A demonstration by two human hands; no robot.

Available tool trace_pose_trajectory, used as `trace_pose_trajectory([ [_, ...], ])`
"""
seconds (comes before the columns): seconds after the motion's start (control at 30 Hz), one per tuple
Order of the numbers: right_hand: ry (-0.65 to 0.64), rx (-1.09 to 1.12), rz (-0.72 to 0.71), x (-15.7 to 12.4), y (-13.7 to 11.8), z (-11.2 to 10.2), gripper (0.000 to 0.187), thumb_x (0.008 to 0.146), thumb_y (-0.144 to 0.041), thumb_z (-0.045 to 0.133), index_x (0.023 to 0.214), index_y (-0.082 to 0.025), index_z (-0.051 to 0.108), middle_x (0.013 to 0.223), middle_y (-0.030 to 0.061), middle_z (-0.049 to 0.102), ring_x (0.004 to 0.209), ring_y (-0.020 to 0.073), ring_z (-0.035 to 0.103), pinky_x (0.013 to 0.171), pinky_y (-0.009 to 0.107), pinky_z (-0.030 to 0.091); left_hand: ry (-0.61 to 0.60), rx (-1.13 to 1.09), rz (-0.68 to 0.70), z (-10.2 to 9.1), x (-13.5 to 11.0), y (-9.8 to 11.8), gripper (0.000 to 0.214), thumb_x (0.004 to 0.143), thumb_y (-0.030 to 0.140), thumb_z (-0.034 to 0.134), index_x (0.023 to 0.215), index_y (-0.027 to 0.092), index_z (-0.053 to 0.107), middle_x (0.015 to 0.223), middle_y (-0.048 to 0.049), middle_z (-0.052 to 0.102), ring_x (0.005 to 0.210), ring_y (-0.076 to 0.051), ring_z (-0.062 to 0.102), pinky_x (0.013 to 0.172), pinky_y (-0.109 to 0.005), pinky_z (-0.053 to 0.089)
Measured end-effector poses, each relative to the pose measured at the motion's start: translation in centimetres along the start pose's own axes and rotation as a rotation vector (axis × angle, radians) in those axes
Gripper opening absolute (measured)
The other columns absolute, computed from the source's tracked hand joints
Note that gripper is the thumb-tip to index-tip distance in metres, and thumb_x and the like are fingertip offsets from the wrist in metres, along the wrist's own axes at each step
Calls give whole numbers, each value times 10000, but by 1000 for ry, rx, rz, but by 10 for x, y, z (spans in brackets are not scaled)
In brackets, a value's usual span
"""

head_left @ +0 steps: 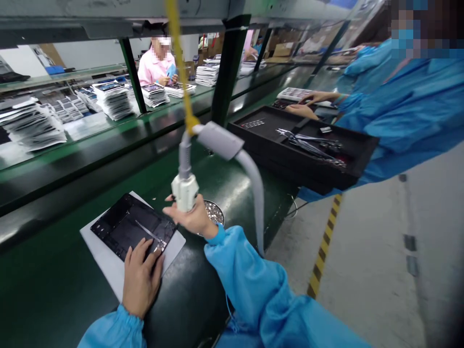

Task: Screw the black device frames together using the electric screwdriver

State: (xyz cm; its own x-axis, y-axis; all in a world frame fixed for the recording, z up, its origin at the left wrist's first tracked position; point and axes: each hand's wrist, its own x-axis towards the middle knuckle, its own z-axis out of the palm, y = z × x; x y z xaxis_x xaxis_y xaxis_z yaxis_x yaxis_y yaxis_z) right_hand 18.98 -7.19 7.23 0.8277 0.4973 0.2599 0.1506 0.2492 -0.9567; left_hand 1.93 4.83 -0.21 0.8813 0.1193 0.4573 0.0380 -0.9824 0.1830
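Observation:
My left hand (141,278) rests with fingers stretched over the lower right part of a black tablet-like housing (119,227). Its fingertips touch the inside near a thin flat ribbon cable (147,229) and small metallic parts. Under the housing lies a white sheet or pad (177,246), tilted on the green bench. In my right hand (195,217) is a white fitting (184,191) at the end of a grey hose (255,186), gripped just above the housing's right edge. A yellow strap (183,72) suspends the hose. Behind my right wrist, a round dish of small metallic pieces (213,211) is partly hidden.
A black tray (268,116) with bundled cables (308,142) stands at the right. Beside it works a person in a blue smock (406,96). Across the bench, a person in pink (155,67) sits among stacked sheets (112,99). Dark green posts (230,72) rise behind the bench.

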Motion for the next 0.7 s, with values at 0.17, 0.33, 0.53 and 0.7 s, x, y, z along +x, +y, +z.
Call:
trace_pose_trajectory([
  [0.17,97,46,2,18,9,-31,346,635,-405,773,778,-145,596,483,-26,541,405,115,505,438,239,442,50,-11,49,2,-1,-2,222,939,269,511,1026,195,700,1205,-108,622,1201,-312,532,1008,-552,411],
  [0.33,109,24,-9,19,16,-31,381,642,-422,760,852,-131,634,496,-33,545,417,105,496,449,240,440,71,-61,115,-4,-1,-1,172,919,213,543,966,193,708,1116,-98,646,1168,-283,558,1026,-535,399],
  [0.53,104,17,2,19,16,-31,365,649,-376,741,886,-118,639,503,-40,547,415,98,491,453,227,436,70,-74,107,-5,-1,1,153,909,210,562,959,195,705,1105,-98,645,1150,-279,566,1024,-537,389],
  [0.7,106,23,12,20,16,-32,367,630,-352,758,883,-113,642,502,-40,550,415,99,495,463,229,439,70,-65,110,-4,-1,1,150,906,204,565,959,191,705,1108,-101,640,1148,-281,565,1025,-537,384],
])
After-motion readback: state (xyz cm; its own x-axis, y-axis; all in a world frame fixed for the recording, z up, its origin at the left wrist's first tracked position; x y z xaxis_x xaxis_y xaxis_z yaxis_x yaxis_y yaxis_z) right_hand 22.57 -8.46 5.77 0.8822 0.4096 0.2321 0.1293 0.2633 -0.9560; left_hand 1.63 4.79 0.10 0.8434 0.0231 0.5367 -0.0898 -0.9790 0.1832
